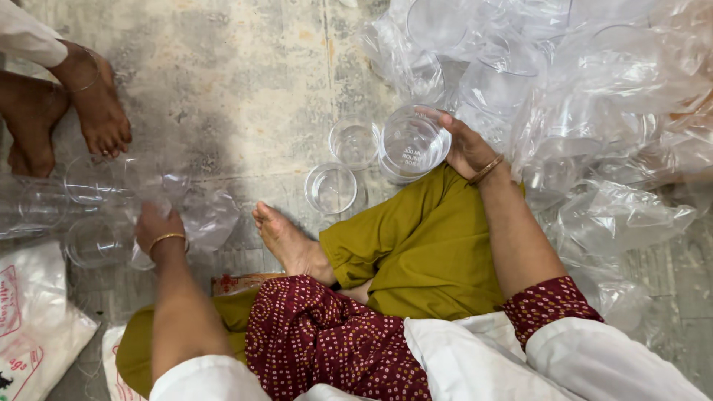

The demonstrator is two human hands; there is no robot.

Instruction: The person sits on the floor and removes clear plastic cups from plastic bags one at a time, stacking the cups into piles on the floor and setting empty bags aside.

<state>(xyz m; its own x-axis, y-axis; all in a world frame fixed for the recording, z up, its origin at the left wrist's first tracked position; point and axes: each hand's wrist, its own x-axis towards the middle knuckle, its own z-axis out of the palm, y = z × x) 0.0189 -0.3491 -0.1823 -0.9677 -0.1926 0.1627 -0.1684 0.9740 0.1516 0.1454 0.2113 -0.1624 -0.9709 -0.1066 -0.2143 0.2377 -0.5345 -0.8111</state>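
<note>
I sit cross-legged on a stone floor. My right hand (464, 145) grips a clear plastic cup (411, 145) tipped toward me, just beyond my knee. Two more clear cups (354, 141) (331, 188) stand upright on the floor beside it. My left hand (157, 229) is closed on a clear plastic bag (199, 215) that holds several clear cups (93, 239) lying on their sides at the left.
A big heap of clear plastic bags and cups (587, 89) fills the upper right. Another person's bare feet (93, 104) rest at the upper left. A white printed sack (30, 319) lies at the lower left. My own foot (286, 241) lies mid-frame.
</note>
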